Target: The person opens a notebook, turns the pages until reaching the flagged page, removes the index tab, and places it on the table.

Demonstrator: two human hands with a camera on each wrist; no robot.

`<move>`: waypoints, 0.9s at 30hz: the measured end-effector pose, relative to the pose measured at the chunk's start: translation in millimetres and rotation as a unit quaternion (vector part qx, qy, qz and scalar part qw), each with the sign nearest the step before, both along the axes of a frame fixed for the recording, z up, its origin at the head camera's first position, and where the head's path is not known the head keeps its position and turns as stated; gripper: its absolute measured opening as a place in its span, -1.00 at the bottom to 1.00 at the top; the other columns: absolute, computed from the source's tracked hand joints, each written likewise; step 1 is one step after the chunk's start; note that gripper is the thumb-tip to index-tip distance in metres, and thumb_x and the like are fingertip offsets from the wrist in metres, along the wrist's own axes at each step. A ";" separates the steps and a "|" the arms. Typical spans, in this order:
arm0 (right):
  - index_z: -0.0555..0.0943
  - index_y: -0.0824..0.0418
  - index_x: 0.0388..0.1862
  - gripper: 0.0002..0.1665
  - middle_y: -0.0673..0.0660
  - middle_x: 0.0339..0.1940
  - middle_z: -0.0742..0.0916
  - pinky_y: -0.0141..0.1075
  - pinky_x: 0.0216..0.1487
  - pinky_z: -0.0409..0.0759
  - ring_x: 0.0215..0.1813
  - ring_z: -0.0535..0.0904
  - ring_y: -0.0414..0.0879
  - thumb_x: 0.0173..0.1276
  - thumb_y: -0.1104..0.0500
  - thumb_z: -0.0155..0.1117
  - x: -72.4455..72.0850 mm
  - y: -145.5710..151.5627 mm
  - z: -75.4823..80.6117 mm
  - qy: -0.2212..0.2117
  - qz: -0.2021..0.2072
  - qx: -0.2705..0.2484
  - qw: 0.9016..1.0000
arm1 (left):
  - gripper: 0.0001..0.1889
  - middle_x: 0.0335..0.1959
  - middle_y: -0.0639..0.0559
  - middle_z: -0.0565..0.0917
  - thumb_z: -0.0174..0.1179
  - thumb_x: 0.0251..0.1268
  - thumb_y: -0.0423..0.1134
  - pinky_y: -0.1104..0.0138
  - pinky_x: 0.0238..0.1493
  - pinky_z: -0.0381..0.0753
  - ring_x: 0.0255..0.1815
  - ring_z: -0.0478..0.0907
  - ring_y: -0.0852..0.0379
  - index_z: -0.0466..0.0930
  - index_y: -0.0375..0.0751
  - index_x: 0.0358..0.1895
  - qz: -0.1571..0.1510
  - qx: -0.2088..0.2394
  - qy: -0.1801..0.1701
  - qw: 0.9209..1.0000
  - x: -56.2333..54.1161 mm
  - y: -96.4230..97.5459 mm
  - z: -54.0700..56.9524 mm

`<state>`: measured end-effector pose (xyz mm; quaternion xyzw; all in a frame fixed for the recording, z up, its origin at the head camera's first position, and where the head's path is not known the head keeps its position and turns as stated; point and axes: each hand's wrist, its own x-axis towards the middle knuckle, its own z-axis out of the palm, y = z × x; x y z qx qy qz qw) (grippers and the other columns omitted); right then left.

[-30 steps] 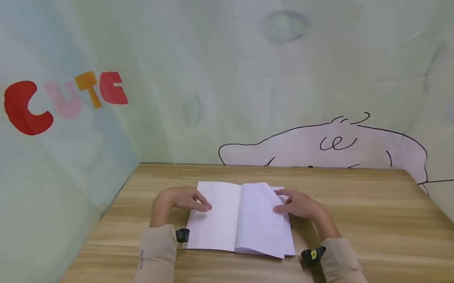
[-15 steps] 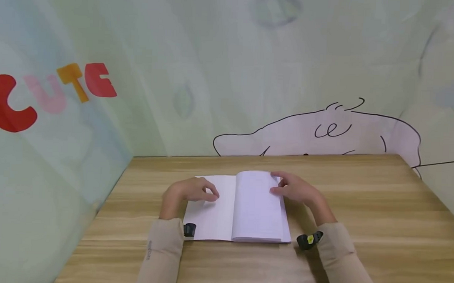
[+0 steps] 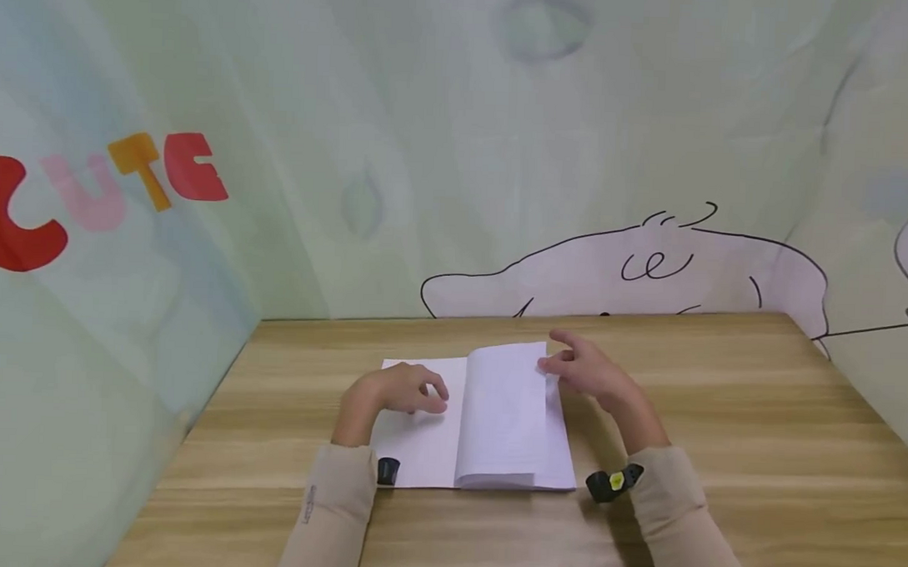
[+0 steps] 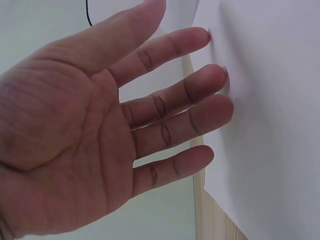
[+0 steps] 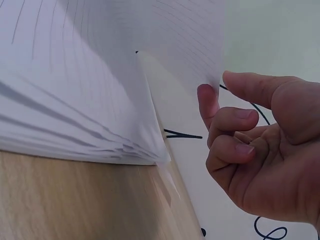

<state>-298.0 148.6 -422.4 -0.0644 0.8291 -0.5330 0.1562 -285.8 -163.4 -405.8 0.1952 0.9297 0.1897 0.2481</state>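
Note:
An open notebook (image 3: 418, 449) with white pages lies on the table. Its lined right-hand page (image 3: 505, 410) stands lifted and bowed off the pages beneath. At that page's upper outer corner is my right hand (image 3: 589, 372), thumb and a finger pinching the edge while another finger sticks out past it. The right wrist view shows the thumb (image 5: 250, 90) at the page edge and other fingers curled. My left hand (image 3: 401, 388) hovers over the left page, holding nothing; in the left wrist view its fingers (image 4: 210, 112) are spread, tips close to the paper.
The wood-grain table (image 3: 719, 426) ends at a curtain-like backdrop (image 3: 315, 187) with cartoon drawings and the letters CUTE. Black wrist devices (image 3: 610, 485) sit at both sleeve cuffs.
The lifted page's outer edge has moved left, showing more of the page beneath. My left hand has shifted right over the left page. The right hand's upper finger has stretched away from the page.

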 end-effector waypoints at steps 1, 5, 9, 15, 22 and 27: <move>0.08 0.33 0.59 -0.13 0.29 0.04 0.62 -0.20 -0.17 0.52 -0.25 0.50 -0.04 0.47 0.12 0.26 0.4 -0.5 -0.9 -0.003 0.001 -0.007 1.000 | -0.78 -0.10 -0.01 0.68 0.25 0.38 -0.08 0.16 -0.14 0.53 -0.29 0.63 0.10 0.68 0.00 0.00 0.001 -0.003 0.000 1.000 1.0 0.4 -0.4; 0.12 0.33 0.57 -0.16 0.26 -0.02 0.61 -0.33 -0.45 0.29 -0.56 0.27 -0.17 0.46 0.12 0.26 1.8 -2.6 -1.3 -0.014 0.003 -0.031 0.999 | -0.77 -0.09 -0.01 0.68 0.24 0.38 -0.07 0.16 -0.13 0.53 -0.29 0.63 0.12 0.68 0.00 0.01 0.000 -0.008 0.003 1.000 2.7 0.8 -0.5; 0.09 0.35 0.57 -0.15 0.17 -0.20 0.59 -0.38 -0.52 0.22 -0.62 0.21 -0.22 0.47 0.13 0.25 3.5 -5.9 2.1 -0.017 0.010 -0.056 0.998 | -0.70 -0.06 -0.04 0.68 0.23 0.39 -0.06 0.16 -0.11 0.54 -0.31 0.64 0.13 0.66 -0.03 0.10 -0.009 -0.007 0.007 1.000 1.8 0.6 -0.3; -0.02 0.35 0.60 -0.11 0.03 -0.40 0.55 -0.41 -0.53 0.19 -0.63 0.18 -0.24 0.46 0.23 0.23 4.6 -10.4 6.7 -0.015 0.022 -0.094 0.995 | -0.48 -0.09 -0.08 0.70 0.22 0.42 -0.02 0.14 -0.05 0.56 -0.31 0.66 0.11 0.47 -0.12 0.35 -0.011 0.010 0.014 1.000 1.8 3.3 3.3; -0.01 0.29 0.60 -0.11 0.03 -0.45 0.57 -0.40 -0.53 0.19 -0.63 0.20 -0.24 0.44 0.30 0.22 5.6 -13.4 4.7 -0.011 0.003 -0.098 0.995 | -0.40 -0.08 -0.05 0.70 0.22 0.42 0.00 0.08 0.04 0.54 -0.27 0.64 0.12 0.37 -0.13 0.43 0.004 0.010 -0.003 1.000 3.2 4.2 4.8; 0.11 0.34 0.54 -0.22 0.01 -0.51 0.54 -0.37 -0.51 0.21 -0.62 0.22 -0.21 0.45 0.28 0.22 6.5 -16.7 2.7 -0.009 -0.010 -0.094 0.996 | -0.41 -0.07 -0.05 0.71 0.21 0.42 0.01 0.07 0.03 0.54 -0.26 0.64 0.12 0.38 -0.11 0.42 0.008 0.012 -0.007 1.000 3.6 3.3 2.8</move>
